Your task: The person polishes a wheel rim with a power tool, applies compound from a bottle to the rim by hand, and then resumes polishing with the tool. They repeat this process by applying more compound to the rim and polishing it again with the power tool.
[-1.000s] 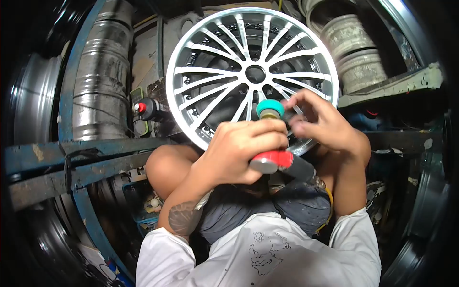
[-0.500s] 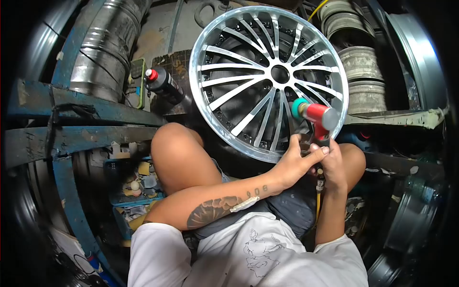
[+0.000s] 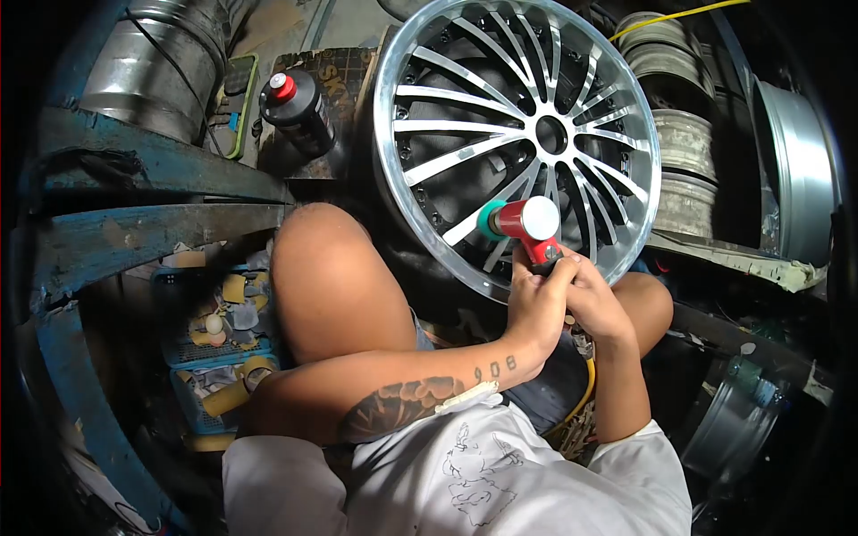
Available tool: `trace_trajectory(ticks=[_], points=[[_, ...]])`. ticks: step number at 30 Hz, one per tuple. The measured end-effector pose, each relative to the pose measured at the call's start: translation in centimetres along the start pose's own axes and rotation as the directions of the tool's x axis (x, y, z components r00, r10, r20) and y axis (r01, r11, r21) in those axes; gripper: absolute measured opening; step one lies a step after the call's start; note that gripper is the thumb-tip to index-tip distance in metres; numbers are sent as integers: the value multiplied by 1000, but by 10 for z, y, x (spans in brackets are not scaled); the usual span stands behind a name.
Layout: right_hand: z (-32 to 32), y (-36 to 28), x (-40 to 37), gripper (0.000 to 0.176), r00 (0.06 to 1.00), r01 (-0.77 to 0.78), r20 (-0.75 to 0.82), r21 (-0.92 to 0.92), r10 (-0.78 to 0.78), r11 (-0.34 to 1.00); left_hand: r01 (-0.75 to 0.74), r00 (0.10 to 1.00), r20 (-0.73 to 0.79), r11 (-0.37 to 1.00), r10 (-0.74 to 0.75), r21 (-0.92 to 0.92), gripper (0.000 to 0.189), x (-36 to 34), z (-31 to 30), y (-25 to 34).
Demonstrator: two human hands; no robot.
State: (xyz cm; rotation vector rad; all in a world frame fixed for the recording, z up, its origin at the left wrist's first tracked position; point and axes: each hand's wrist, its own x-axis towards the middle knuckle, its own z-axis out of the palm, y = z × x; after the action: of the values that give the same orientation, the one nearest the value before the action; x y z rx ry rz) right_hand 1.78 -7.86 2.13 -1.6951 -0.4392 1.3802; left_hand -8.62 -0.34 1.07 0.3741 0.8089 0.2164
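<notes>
A shiny multi-spoke alloy wheel (image 3: 429,89) stands upright in front of me, leaning back between my knees. Both hands grip the handle of a small red air polisher (image 3: 529,223) with a green pad. My left hand (image 3: 536,308) wraps the grip from the left, and my right hand (image 3: 594,299) holds it from the right. The green pad presses on a lower spoke of the wheel. A yellow air hose (image 3: 585,393) runs down from the tool past my right forearm.
A black bottle with a red cap (image 3: 299,112) stands left of the wheel. A blue crate of sanding scraps (image 3: 219,348) sits by my left knee. Blue metal beams (image 3: 134,232) run along the left. Stacked rims (image 3: 684,152) fill the right side.
The polisher moved from near my chest down onto the wheel, then left along the lower spokes. Both hands shifted onto its handle. The view tilted downward.
</notes>
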Motion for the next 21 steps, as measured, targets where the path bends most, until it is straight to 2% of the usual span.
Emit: trace_trajectory(ticks=[3,6,8,13,15,18,21], points=[[1,3,5,42,1000,5,13,-58,-4,998,25,1000,-8,1000,-25,-13,49,-4,-4,7],[9,0,6,43,999,51,2,-98,-51,994,-32,999,1,999,32,-18,47,0,-7,2],[9,2,6,44,998,67,5,-117,-67,991,-21,1000,13,999,21,-24,45,-1,-10,3],[14,-3,1,45,1000,-18,-17,-128,16,992,-27,999,28,999,28,-37,50,3,-16,-2],[16,-4,1,46,1000,-23,-23,-132,20,991,0,1000,24,1000,0,-23,49,1,-17,2],[19,-5,1,47,999,0,-32,-156,-5,988,-52,999,15,998,53,-42,41,2,-17,-3],[20,-5,-1,47,999,22,-42,-204,-31,979,-50,999,19,999,50,-21,42,3,-17,-6]])
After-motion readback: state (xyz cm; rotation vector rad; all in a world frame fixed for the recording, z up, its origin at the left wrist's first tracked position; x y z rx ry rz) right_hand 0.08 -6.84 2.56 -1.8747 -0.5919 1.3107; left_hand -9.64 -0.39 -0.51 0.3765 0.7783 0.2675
